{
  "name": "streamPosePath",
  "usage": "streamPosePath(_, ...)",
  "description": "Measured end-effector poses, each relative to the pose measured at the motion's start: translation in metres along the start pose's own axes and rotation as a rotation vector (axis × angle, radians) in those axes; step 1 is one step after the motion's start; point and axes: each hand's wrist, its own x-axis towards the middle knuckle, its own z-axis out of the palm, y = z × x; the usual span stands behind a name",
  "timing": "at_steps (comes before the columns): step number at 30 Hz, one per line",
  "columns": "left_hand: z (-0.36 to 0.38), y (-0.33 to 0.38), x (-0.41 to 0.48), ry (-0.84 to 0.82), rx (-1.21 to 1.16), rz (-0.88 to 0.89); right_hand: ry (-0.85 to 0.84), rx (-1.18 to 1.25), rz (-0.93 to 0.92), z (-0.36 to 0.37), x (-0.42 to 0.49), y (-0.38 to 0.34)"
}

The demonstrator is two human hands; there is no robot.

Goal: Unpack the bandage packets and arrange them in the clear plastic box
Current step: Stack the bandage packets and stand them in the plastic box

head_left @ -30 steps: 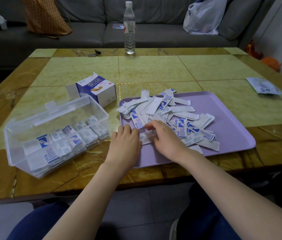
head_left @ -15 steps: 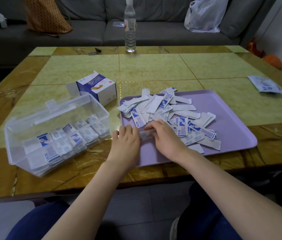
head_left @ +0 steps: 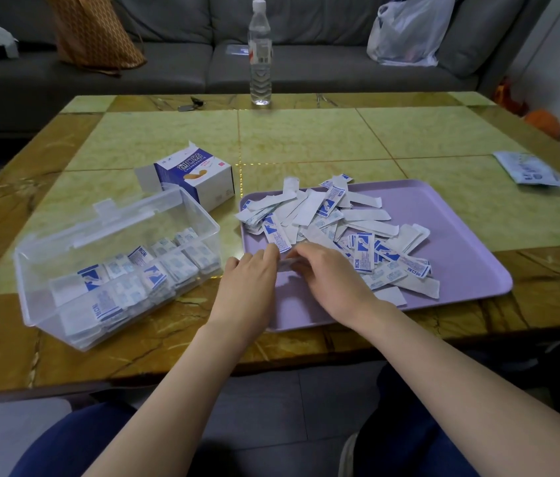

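Behind the clear box [head_left: 35, 282] stands a carton [head_left: 196, 177].

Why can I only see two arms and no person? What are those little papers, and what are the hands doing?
The camera sits on the person's head and looks down, so you see only their arms. On the table lies a purple tray heaped with loose bandage packets. Left of it stands a clear plastic box, partly filled with packets, and behind that an opened bandage carton. A water bottle stands at the far edge. The left hand and right hand meet over the tray's near left part and seem to pinch one small packet between them; it is blurred.
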Motion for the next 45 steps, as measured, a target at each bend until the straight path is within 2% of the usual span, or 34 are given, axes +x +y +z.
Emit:
streamPosePath(2, -0.006, -0.002, -0.001, -0.001, -0.246, -0.069, 0.003, 0.164, 0.080, -0.007, 0.000, -0.002)
streamPosePath(5, -0.017, -0.007, -0.002, 0.028, -0.612, -0.184, -0.005, 0.547, 0.253, -0.020, 0.002, -0.006)
streamPosePath(7, -0.024, -0.009, -0.005, 0.060, -0.724, -0.201, -0.038, 0.741, 0.316, -0.026, 0.003, -0.007)
streamPosePath(10, -0.031, -0.012, -0.009, 0.096, -0.784, -0.209, -0.074, 0.839, 0.330, -0.031, 0.004, -0.010)
streamPosePath(17, -0.038, -0.022, -0.026, 0.202, -0.645, -0.162, -0.033, 0.703, 0.221, -0.019, -0.003, -0.016)
streamPosePath(21, -0.041, -0.027, -0.035, 0.154, -0.657, -0.129, 0.012, 0.663, 0.166, -0.013, -0.006, -0.029)
streamPosePath(25, -0.045, -0.034, -0.045, 0.086, -0.643, -0.110, 0.011, 0.491, 0.061, -0.009, -0.007, -0.043)
streamPosePath(32, -0.065, -0.051, -0.056, 0.399, -0.733, -0.192, -0.065, 0.291, -0.103, -0.007, -0.005, -0.083)
streamPosePath(37, -0.079, -0.063, -0.066, 0.509, -0.698, -0.166, 0.113, 0.221, -0.260, -0.005, 0.006, -0.118)
streamPosePath(40, -0.088, -0.071, -0.071, 0.559, -0.731, -0.178, 0.131, 0.231, -0.263, -0.005, 0.014, -0.136)
streamPosePath(45, -0.095, -0.089, -0.077, 0.675, -0.701, -0.213, 0.007, 0.324, -0.221, 0.000, 0.025, -0.163)
